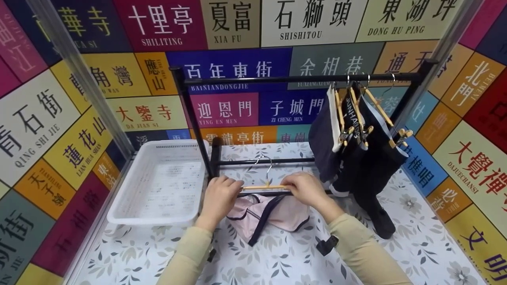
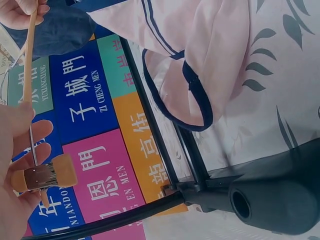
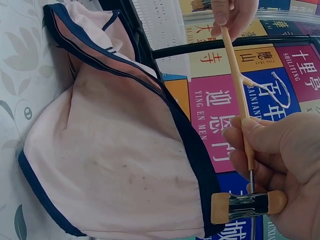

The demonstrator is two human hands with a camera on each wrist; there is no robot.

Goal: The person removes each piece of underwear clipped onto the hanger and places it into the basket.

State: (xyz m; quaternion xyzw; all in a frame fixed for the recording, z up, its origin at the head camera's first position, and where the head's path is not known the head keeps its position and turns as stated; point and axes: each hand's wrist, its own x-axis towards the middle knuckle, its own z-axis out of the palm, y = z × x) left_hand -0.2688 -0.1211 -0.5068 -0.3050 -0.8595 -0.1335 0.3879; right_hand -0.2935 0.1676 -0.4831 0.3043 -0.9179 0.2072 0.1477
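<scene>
A wooden clip hanger (image 1: 265, 187) with a metal hook is held level above the table. My left hand (image 1: 221, 198) grips its left end, and my right hand (image 1: 309, 190) pinches the bar near the other end. Below lies a pair of pink shorts (image 1: 291, 217) with navy trim. In the left wrist view, one wooden clip (image 2: 65, 171) sits by the palm, apart from the cloth. The other clip (image 3: 277, 201), in the right wrist view, overlaps the navy edge of the shorts; I cannot tell whether it grips the cloth.
A black garment rack (image 1: 301, 79) stands just beyond my hands. On its right side hang several dark garments (image 1: 376, 166) on clip hangers. A white plastic basket (image 1: 119, 215) is at the left. Panels with printed place names surround the floral-patterned table (image 1: 277, 261).
</scene>
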